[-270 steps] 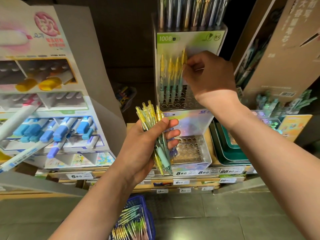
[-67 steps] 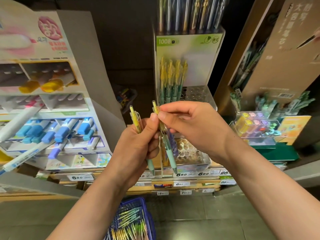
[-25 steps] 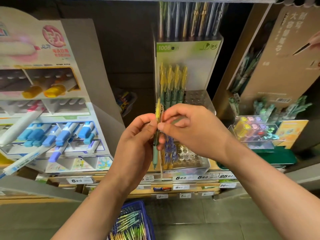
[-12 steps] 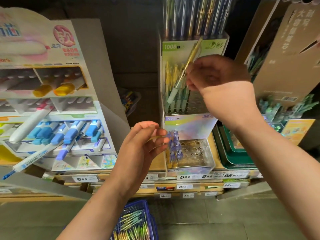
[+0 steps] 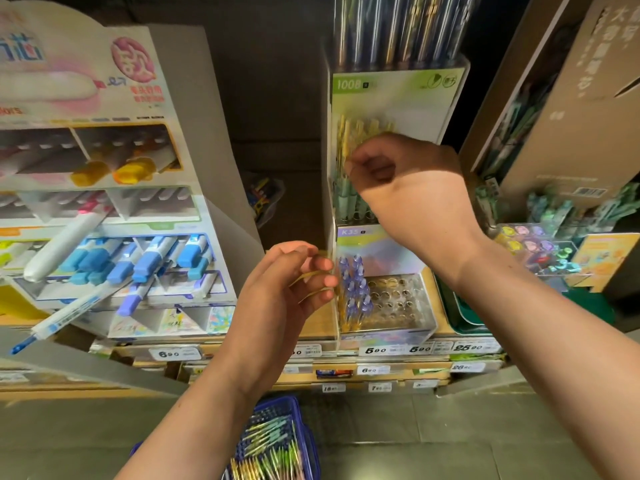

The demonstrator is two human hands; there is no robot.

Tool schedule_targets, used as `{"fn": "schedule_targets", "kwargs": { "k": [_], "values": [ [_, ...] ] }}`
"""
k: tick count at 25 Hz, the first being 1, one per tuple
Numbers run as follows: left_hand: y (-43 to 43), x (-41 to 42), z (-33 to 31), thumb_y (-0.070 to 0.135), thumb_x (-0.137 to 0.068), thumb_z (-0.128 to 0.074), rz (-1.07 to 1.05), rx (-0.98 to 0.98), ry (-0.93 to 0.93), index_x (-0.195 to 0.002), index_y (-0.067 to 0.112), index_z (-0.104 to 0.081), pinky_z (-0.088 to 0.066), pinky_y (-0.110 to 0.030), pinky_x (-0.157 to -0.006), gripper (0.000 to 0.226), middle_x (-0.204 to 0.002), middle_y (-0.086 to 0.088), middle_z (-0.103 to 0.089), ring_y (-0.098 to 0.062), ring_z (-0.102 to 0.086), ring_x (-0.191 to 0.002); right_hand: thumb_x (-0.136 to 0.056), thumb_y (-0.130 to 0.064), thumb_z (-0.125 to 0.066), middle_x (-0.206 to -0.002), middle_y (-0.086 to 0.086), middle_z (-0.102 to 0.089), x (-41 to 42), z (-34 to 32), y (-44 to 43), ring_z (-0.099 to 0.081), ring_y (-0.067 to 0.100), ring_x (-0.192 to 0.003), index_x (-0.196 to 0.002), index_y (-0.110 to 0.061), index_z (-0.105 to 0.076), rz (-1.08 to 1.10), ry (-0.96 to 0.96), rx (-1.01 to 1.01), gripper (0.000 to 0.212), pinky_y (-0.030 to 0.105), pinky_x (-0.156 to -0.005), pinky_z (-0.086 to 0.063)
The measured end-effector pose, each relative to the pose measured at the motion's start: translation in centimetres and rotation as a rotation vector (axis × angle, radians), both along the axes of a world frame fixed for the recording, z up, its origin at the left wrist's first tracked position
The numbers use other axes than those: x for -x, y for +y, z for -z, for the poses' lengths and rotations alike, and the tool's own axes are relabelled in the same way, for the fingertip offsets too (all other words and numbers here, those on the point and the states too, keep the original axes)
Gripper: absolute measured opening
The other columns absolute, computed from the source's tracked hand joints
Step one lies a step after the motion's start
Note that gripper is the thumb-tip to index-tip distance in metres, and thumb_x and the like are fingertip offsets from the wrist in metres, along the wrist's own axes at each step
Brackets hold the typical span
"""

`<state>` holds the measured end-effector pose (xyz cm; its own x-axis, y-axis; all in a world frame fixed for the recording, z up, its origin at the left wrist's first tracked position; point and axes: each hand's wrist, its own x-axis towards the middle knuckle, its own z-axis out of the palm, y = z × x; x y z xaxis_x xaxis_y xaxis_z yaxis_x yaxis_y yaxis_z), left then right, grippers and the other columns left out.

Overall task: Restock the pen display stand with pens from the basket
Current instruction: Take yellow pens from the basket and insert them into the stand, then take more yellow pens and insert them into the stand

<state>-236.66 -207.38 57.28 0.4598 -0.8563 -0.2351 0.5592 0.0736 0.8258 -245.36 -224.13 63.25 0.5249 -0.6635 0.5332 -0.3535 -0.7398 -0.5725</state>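
The clear tiered pen display stand [image 5: 394, 98] stands at centre. Its middle tier holds a row of yellow-green pens [image 5: 349, 202]. My right hand [image 5: 408, 188] is up against that row, its fingers pinched on the top of one yellow-green pen; blur hides the grip's detail. The lower tier holds purple pens [image 5: 353, 289] beside empty holes [image 5: 394, 299]. My left hand [image 5: 287, 292] hovers left of that tier, fingers loosely curled on a thin yellowish band [image 5: 311, 275]. The blue basket [image 5: 273, 403] on the floor below holds several pens [image 5: 270, 441].
A large marker display [image 5: 104, 202] with blue-capped markers fills the left. A brown cardboard display [image 5: 571, 98] leans at right, above small clear boxes [image 5: 530, 244] and green trays [image 5: 464, 313]. Price tags [image 5: 375, 350] line the shelf edge.
My right hand took the last pen from my left hand, lifted it and has come down to the yellow-green row. My left hand now holds only the thin band.
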Motion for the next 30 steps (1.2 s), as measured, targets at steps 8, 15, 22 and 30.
{"fn": "schedule_targets", "kwargs": {
  "k": [8, 15, 22, 30],
  "values": [
    [0.3, 0.2, 0.1, 0.024, -0.087, -0.064, -0.035, -0.027, -0.015, -0.099, 0.014, -0.062, -0.053, -0.034, -0.079, 0.015, -0.091, -0.010, -0.067, -0.023, -0.065, -0.081, -0.092, -0.030, -0.068, -0.079, -0.009, -0.072, 0.2, 1.2, 0.3, -0.068, 0.011, -0.071, -0.094, -0.024, -0.076, 0.029, 0.108, -0.003, 0.010, 0.025, -0.071, -0.058],
    [0.1, 0.7, 0.3, 0.025, -0.093, -0.060, -0.032, -0.021, -0.035, -0.100, 0.014, -0.062, -0.055, -0.031, -0.075, 0.013, -0.091, -0.010, -0.068, -0.021, -0.066, -0.081, -0.091, -0.028, -0.065, -0.080, -0.013, -0.071, 1.4, 1.7, 0.3, -0.066, 0.006, -0.072, -0.095, -0.028, -0.075, 0.062, 0.150, -0.129, 0.010, 0.006, -0.062, -0.045],
    [2.3, 2.4, -2.7, 0.026, -0.095, -0.052, -0.136, -0.061, -0.168, -0.092, 0.017, -0.061, -0.048, -0.035, -0.076, 0.013, -0.083, -0.008, -0.066, -0.020, -0.064, -0.075, -0.097, -0.044, -0.059, -0.093, -0.011, -0.075, 3.9, 0.6, 5.8, -0.072, 0.006, -0.081, -0.106, -0.029, -0.069, -0.348, -0.097, -0.835, 0.020, 0.023, -0.069, -0.057],
    [15.7, 1.4, 1.7, 0.044, -0.086, -0.053, -0.249, -0.284, -0.215, -0.087, 0.029, -0.069, -0.048, -0.030, -0.066, 0.022, -0.085, -0.005, -0.069, -0.021, -0.065, -0.075, -0.082, -0.058, -0.063, -0.097, -0.003, -0.074, 4.3, 7.5, 18.1, -0.070, 0.017, -0.083, -0.101, -0.038, -0.071, -0.486, -0.057, -1.192, 0.029, 0.031, -0.074, -0.055]
  ]
}}
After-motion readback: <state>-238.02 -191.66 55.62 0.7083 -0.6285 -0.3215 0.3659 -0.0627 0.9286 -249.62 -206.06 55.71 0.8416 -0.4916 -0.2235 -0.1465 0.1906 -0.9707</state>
